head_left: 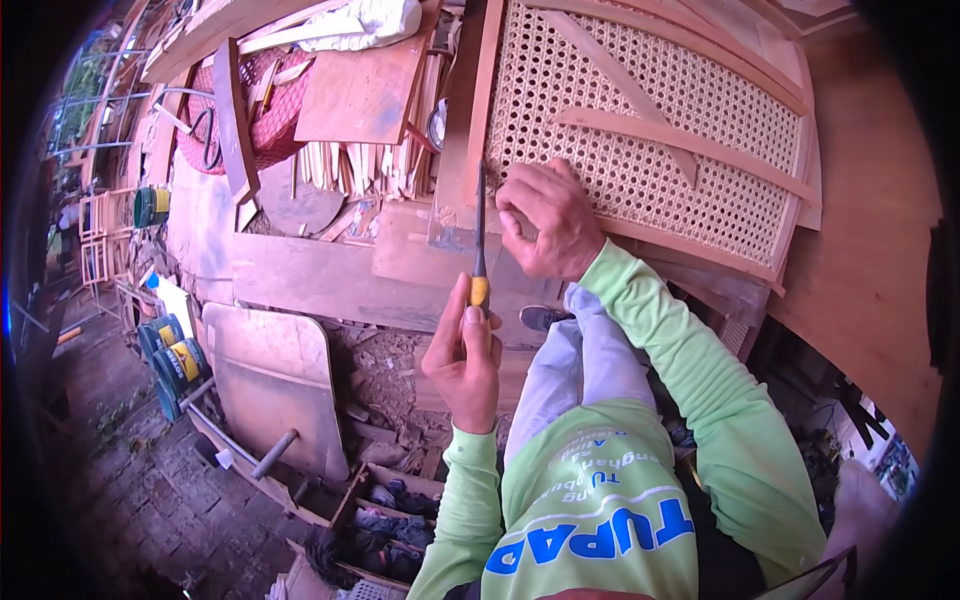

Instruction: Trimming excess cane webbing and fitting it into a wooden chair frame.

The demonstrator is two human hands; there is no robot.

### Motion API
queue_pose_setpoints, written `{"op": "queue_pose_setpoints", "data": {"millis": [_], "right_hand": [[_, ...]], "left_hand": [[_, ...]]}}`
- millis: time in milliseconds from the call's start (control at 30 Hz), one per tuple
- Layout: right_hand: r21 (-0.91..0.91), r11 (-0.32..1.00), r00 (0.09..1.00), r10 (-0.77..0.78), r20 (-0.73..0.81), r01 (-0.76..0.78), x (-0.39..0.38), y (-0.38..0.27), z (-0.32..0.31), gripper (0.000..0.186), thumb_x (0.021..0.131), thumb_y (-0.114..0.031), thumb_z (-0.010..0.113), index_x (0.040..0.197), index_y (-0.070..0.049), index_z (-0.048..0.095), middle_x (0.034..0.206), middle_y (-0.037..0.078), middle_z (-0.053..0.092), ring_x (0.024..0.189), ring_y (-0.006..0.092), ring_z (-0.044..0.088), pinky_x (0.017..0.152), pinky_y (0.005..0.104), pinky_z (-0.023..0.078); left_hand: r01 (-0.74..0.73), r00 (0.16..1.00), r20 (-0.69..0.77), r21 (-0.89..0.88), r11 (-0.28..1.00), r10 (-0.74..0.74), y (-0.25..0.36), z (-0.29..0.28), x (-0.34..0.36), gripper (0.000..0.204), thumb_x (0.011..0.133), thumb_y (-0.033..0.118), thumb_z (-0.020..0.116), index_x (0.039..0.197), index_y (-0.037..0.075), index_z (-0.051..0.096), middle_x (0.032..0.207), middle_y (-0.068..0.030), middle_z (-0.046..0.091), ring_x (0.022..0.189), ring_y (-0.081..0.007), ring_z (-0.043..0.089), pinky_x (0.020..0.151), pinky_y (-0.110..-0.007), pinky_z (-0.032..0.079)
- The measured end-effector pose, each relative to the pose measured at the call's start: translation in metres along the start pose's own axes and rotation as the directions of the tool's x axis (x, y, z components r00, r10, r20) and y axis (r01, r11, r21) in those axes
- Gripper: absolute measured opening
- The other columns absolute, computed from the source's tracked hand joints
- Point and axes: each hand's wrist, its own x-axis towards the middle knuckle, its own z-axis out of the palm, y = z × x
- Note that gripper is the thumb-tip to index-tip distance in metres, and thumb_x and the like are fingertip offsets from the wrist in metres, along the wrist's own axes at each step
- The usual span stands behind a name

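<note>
My left hand (467, 360) grips a screwdriver (480, 240) by its yellow and black handle, the long dark shaft pointing away from me along the left edge of a wood-framed cane webbing panel (640, 85). Close to the shaft, my right hand (548, 220) is closed with its fingers curled, over the near left corner of the panel. Whatever those fingers may hold is hidden. Two wooden slats, one a diagonal slat (620, 85) and the other a crossing slat (690, 146), lie over the webbing.
Left of the panel, a workbench (320, 275) bears a plywood piece (365, 92), thin wood strips (365, 168) and a red mesh basket (260, 125). A tilted board cart (270, 370) stands on the floor beside green cans (180, 365). A crate (395, 510) of dark items sits low near me.
</note>
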Motion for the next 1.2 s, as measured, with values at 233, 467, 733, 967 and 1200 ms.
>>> {"op": "queue_pose_setpoints", "data": {"millis": [233, 467, 733, 967, 1200], "right_hand": [[0.010, 1.000, 1.000, 0.002, -0.010, -0.002, -0.001, 0.002, 0.003, 0.020, 0.078, -0.001, 0.073, 0.091, -0.009, 0.061, 0.088, 0.006, 0.057, 0.079, 0.0256, 0.060, 0.078, 0.0408, 0.039], [-0.001, 1.000, 1.000, 0.012, 0.008, -0.012, 0.001, 0.004, -0.001, 0.020, 0.078, 0.000, 0.072, 0.092, -0.010, 0.061, 0.088, 0.006, 0.056, 0.080, 0.0256, 0.060, 0.078, 0.0415, 0.039], [0.004, 1.000, 1.000, 0.011, 0.002, -0.011, 0.001, 0.005, -0.004, 0.021, 0.079, 0.000, 0.073, 0.094, -0.009, 0.062, 0.089, 0.007, 0.058, 0.080, 0.0264, 0.061, 0.078, 0.0423, 0.039], [0.041, 0.999, 1.000, -0.013, 0.008, 0.013, 0.003, 0.005, -0.003, 0.014, 0.087, -0.010, 0.076, 0.097, -0.008, 0.066, 0.090, 0.008, 0.062, 0.082, 0.0285, 0.063, 0.080, 0.0432, 0.041], [-0.028, 0.999, 0.995, -0.029, 0.097, 0.031, 0.009, -0.008, -0.005, 0.024, 0.085, -0.018, 0.084, 0.099, -0.009, 0.067, 0.089, 0.005, 0.062, 0.080, 0.0268, 0.062, 0.082, 0.0421, 0.041]], "left_hand": [[0.006, 1.000, 0.007, 0.033, 0.999, -0.006, 0.005, -0.007, -0.001, 0.043, 0.117, 0.014, 0.060, 0.158, 0.005, 0.062, 0.092, -0.0019, 0.072, 0.060, 0.0002, 0.048, 0.051, -0.017, 0.034], [0.031, 0.999, -0.011, -0.002, 1.000, -0.031, 0.005, -0.002, -0.003, 0.042, 0.117, 0.017, 0.061, 0.158, 0.005, 0.063, 0.091, -0.0009, 0.072, 0.060, 0.0002, 0.048, 0.052, -0.018, 0.035], [0.049, 0.998, -0.027, -0.014, 0.999, -0.049, 0.010, 0.005, -0.009, 0.042, 0.118, 0.016, 0.059, 0.158, 0.005, 0.063, 0.092, -0.0011, 0.072, 0.060, 0.0003, 0.046, 0.052, -0.017, 0.034], [-0.447, 0.893, 0.166, 0.424, 0.788, 0.418, -0.022, -0.002, 0.001, 0.050, 0.112, 0.001, 0.062, 0.161, 0.002, 0.059, 0.118, -0.0036, 0.076, 0.086, -0.0066, 0.063, 0.077, -0.022, 0.052], [-0.082, 0.988, 0.136, 0.055, 0.995, 0.074, -0.040, -0.019, -0.003, 0.051, 0.112, 0.002, 0.060, 0.163, 0.006, 0.058, 0.107, -0.0006, 0.072, 0.077, -0.0020, 0.054, 0.068, -0.019, 0.045]]}}
